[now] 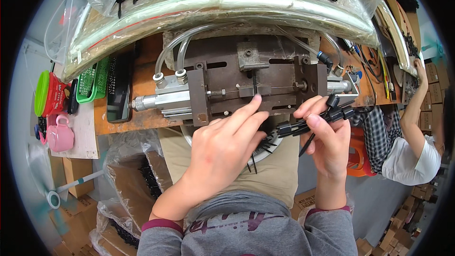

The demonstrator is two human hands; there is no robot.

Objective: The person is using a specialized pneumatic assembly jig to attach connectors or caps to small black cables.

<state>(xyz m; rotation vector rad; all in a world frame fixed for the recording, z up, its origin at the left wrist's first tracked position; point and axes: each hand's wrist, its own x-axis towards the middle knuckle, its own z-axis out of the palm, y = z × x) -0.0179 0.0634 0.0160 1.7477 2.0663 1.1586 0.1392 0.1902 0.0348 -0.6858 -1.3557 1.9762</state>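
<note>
My left hand (227, 144) reaches over a dark metal press fixture (222, 78), fingers stretched out. Its index fingertip is at the lower end of a thin black stem (255, 83) that stands in the middle of the fixture, below a small metal block (248, 56). Whether the fingertip presses on it I cannot tell. Beside it my right hand (329, 140) is closed round a bunch of black plastic stems with square heads (339, 109), which point several ways. Partly hidden below my hands, a round white-rimmed container (186, 135) on my lap holds more black stems.
Air cylinders (173, 99) with clear hoses flank the fixture on the wooden bench (151, 66). Behind, a plastic-covered tray (227, 7) carries many black stems. A green basket (90, 83) and pink cup (60, 135) stand left. Another person (410, 161) sits at right.
</note>
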